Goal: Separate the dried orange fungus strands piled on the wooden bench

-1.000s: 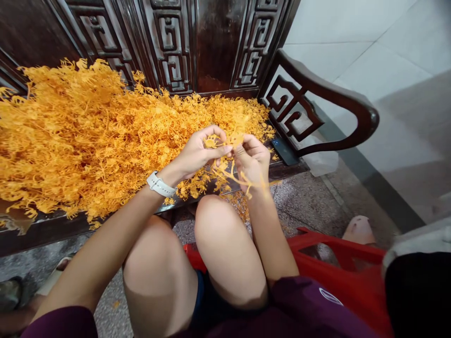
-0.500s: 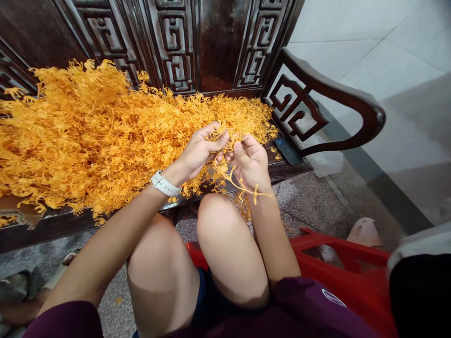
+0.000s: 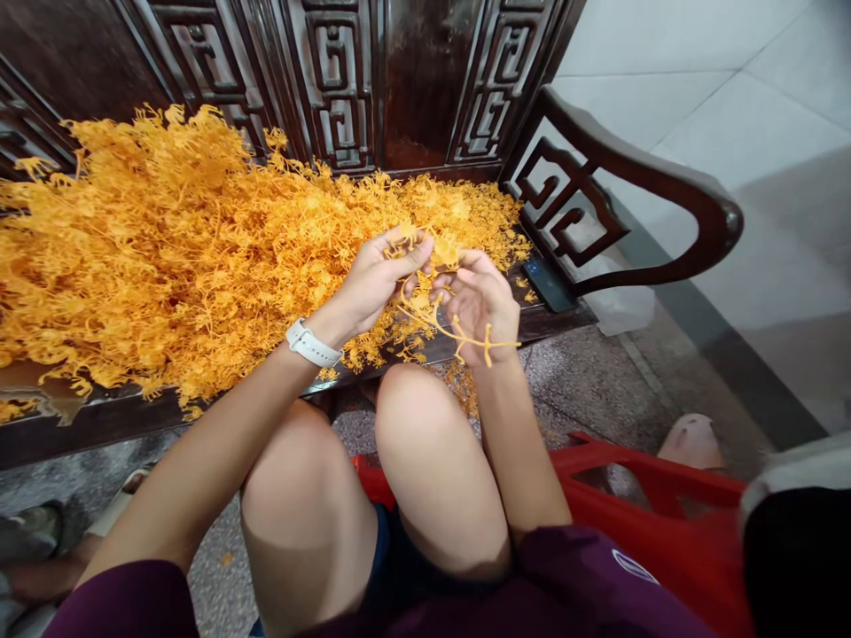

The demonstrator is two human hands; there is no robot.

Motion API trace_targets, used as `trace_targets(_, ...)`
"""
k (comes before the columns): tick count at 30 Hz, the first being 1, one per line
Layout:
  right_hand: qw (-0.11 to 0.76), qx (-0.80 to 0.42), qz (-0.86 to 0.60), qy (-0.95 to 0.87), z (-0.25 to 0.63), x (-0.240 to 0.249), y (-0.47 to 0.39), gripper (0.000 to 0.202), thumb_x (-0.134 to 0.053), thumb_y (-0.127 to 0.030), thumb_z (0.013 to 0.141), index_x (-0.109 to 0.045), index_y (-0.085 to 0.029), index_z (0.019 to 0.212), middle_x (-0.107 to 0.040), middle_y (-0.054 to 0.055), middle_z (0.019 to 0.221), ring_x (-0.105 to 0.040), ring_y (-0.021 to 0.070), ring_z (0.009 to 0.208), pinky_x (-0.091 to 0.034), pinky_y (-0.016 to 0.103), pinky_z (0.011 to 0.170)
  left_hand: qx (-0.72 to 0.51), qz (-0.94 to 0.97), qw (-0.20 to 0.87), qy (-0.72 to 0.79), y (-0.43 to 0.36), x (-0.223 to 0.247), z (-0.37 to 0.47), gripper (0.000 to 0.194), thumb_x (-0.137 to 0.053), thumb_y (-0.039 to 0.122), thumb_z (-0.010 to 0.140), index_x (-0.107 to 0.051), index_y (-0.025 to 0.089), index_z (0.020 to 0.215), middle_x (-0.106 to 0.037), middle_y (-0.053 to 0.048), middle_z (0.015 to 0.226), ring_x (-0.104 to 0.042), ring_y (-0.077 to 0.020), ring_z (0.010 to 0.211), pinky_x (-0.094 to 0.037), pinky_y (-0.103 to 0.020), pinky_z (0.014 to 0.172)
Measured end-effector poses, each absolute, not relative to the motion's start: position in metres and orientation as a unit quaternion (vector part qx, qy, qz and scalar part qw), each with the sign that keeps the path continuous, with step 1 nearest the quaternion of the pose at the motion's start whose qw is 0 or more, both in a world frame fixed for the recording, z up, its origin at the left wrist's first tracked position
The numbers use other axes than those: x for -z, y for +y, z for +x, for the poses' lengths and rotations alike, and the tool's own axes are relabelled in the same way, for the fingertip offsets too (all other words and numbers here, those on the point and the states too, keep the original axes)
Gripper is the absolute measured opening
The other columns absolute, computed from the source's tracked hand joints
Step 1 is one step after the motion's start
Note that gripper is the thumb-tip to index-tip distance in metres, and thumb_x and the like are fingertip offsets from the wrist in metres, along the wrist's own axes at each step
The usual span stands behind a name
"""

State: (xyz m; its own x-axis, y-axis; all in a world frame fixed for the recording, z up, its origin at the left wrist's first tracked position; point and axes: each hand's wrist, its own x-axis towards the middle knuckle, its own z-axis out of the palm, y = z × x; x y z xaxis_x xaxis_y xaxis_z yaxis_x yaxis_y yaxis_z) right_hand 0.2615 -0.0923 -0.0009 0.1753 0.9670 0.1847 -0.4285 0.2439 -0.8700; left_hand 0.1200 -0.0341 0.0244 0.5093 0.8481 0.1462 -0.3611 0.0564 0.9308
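A branching yellow-orange sprig (image 3: 458, 332), apparently plastic, hangs with its thin forked stem across my right wrist. My left hand (image 3: 378, 279), with a white watch on its wrist, pinches the upper part of this sprig between thumb and fingers. My right hand (image 3: 488, 301) has its palm partly showing and its fingers curled; thumb and forefinger meet at the edge of a yellow floret (image 3: 445, 254) between the hands. Behind and to the left spreads a large heap of similar yellow sprigs (image 3: 199, 257), close to both hands.
The heap lies on a dark carved wooden bench with a curved armrest (image 3: 671, 195). A dark phone (image 3: 550, 285) rests at the seat's right end, near a translucent plastic bag (image 3: 625, 306). A red plastic stool (image 3: 625, 496) stands at right. Another person's feet (image 3: 40, 549) show lower left.
My right hand has turned and loosened, showing more of its palm, and moved slightly right. The yellow floret between the hands is more exposed. My left hand keeps its pinch.
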Motion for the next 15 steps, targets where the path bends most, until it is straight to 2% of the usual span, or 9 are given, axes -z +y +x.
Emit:
trace_targets(4,0.685,-0.458,-0.373,-0.427,0.2582,0.0010,-0.0909,0.054,-0.074,-0.061,0.085,-0.053,-0.016,0.105,-0.057,0.007,0.109,-0.057,0.0099,0.088,-0.051,0.020,0.071,-0.445,0.585,0.634,0.243,-0.0342,-0.0217,0.1205,0.040,-0.087,0.040,0.077,-0.063,0.013,0.093,-0.060,-0.001,0.081,-0.045,-0.0021,0.053,-0.033,-0.020,0.047)
trace_targets(7,0.693,-0.361,-0.412,-0.469,0.2542,0.0018,-0.0903,0.047,-0.073,-0.057,0.090,-0.057,-0.015,0.102,-0.059,0.006,0.100,-0.056,0.0078,0.080,-0.049,0.020,0.068,-0.440,0.608,0.612,0.248,-0.0353,-0.0212,0.1207,0.040,-0.086,0.041,0.076,-0.061,0.014,0.090,-0.062,-0.001,0.082,-0.048,-0.0035,0.052,-0.036,-0.021,0.046)
trace_targets(10,0.707,-0.287,-0.428,-0.485,0.2520,0.0016,-0.0921,0.040,-0.073,-0.050,0.093,-0.057,-0.014,0.099,-0.055,0.003,0.084,-0.050,0.0058,0.068,-0.044,0.019,0.060,-0.403,0.587,0.659,0.243,-0.0362,-0.0227,0.1194,0.038,-0.082,0.042,0.080,-0.057,0.015,0.088,-0.062,-0.001,0.080,-0.053,-0.0068,0.053,-0.039,-0.022,0.046)
trace_targets(12,0.701,-0.286,-0.419,-0.501,0.2517,0.0013,-0.0942,0.036,-0.072,-0.046,0.095,-0.057,-0.014,0.098,-0.055,0.003,0.083,-0.050,0.0052,0.066,-0.043,0.019,0.059,-0.368,0.587,0.682,0.235,-0.0368,-0.0234,0.1187,0.038,-0.079,0.044,0.082,-0.055,0.015,0.083,-0.060,-0.001,0.076,-0.056,-0.0080,0.056,-0.043,-0.022,0.050)
trace_targets(15,0.679,-0.319,-0.406,-0.522,0.2517,0.0018,-0.0964,0.038,-0.069,-0.049,0.096,-0.056,-0.013,0.096,-0.057,0.004,0.085,-0.053,0.0057,0.068,-0.045,0.019,0.061,-0.347,0.644,0.645,0.219,-0.0386,-0.0235,0.1196,0.049,-0.072,0.054,0.089,-0.052,0.014,0.071,-0.051,-0.001,0.063,-0.050,-0.0062,0.053,-0.040,-0.021,0.050)
